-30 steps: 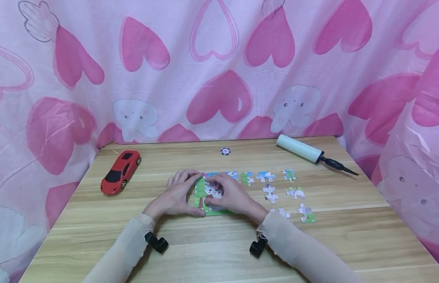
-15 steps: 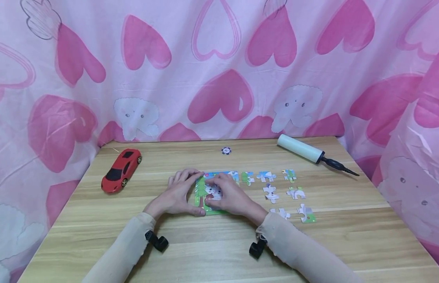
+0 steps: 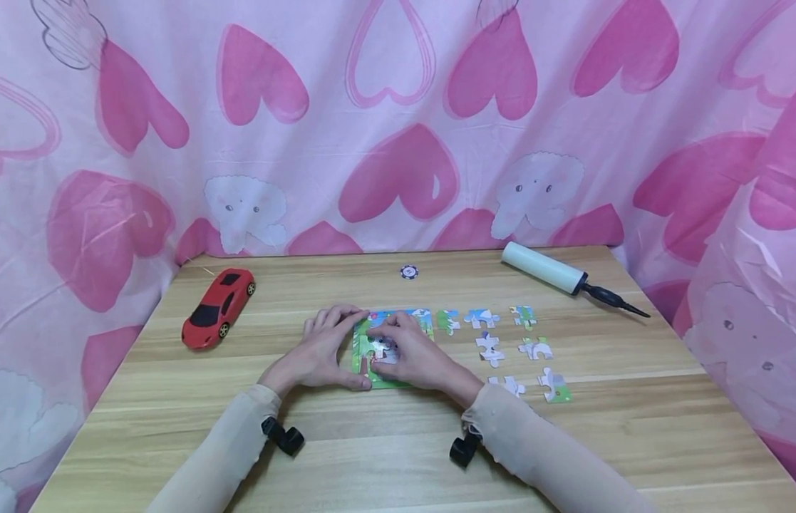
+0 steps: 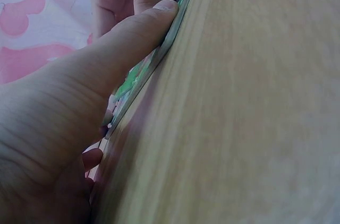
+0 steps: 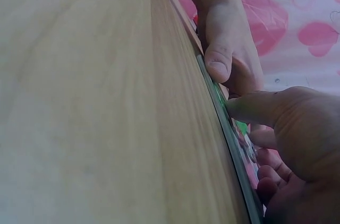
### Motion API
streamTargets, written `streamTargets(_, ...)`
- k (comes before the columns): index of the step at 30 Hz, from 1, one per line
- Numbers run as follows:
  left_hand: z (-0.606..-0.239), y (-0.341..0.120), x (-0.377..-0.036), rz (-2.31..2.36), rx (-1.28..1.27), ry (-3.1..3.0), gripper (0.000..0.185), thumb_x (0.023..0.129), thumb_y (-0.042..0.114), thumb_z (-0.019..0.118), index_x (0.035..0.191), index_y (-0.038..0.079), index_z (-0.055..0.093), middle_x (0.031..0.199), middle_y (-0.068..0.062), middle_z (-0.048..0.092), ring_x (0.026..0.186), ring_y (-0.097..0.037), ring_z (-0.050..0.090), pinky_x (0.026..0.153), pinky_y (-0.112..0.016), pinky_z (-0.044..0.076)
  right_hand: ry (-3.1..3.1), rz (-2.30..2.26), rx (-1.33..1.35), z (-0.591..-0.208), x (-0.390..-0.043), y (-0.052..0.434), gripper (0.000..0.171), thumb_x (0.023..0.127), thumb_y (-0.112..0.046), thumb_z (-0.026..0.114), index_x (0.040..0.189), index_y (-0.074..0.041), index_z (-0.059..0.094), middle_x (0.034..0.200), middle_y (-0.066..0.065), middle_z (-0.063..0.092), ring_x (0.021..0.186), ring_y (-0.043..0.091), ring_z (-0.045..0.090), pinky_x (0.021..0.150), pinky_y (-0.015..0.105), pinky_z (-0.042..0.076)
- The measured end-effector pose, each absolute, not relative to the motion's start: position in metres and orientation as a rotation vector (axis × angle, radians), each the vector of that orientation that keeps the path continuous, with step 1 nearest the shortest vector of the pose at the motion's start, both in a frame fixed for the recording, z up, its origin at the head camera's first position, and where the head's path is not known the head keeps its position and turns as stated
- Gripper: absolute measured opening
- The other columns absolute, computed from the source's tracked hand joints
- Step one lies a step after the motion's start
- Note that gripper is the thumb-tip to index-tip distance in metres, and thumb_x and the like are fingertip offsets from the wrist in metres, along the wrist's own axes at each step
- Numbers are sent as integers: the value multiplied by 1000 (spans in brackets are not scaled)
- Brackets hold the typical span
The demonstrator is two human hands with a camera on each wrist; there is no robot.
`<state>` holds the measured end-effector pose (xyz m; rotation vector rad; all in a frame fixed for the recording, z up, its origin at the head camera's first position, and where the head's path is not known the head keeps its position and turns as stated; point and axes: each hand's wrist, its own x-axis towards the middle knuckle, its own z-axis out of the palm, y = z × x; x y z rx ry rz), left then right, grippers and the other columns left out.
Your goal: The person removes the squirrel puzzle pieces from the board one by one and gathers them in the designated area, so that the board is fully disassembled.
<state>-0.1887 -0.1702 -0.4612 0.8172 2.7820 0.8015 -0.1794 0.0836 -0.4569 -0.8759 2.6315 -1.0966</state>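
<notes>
Your left hand (image 3: 323, 350) lies with straight fingers against the left edge of the puzzle board (image 3: 391, 347), thumb along its near corner; the left wrist view shows that thumb pressed to the board's rim. Your right hand (image 3: 413, 354) rests on top of the board, fingertips curled and pressing a pale puzzle piece (image 3: 383, 348) into the picture. The board sits at the middle of the wooden surface (image 3: 398, 442), just in front of you.

Loose pieces (image 3: 490, 349) lie spread out to the right of the board, near your right forearm, in rough rows. A red toy car (image 3: 218, 308) stands well apart to the left. A white hand pump (image 3: 545, 268) with a black nozzle lies at the far right, and a small round token (image 3: 408, 271) sits beyond the board. A pink heart-printed curtain (image 3: 398, 121) closes the back.
</notes>
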Motion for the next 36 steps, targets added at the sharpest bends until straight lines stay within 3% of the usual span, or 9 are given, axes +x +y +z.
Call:
streamTargets(6, -460, -170, -188, 802, 817, 2776, 130, 73, 75, 94, 175, 18, 37, 173, -7, 34, 152, -35, 30, 109, -55, 28, 2628, -1106, -881, -459, -180, 84, 58, 98, -27, 88, 150, -15, 69, 135, 6, 56, 124, 21, 50, 107, 46, 48)
streamTargets(15, -460, -170, -188, 811, 832, 2778, 130, 73, 75, 94, 175, 18, 37, 172, -7, 35, 154, -36, 30, 112, -58, 28, 2630, -1114, -887, -459, -181, 85, 49, 105, -27, 81, 152, -17, 68, 133, 4, 57, 116, 17, 49, 98, 40, 47)
streamTargets(36, -459, -170, -187, 820, 824, 2767, 131, 72, 72, 96, 175, 18, 37, 172, -7, 34, 153, -34, 29, 109, -54, 27, 2652, -1154, -925, -462, -182, 82, 49, 101, -18, 85, 148, -15, 71, 129, 3, 58, 106, 12, 53, 92, 33, 49)
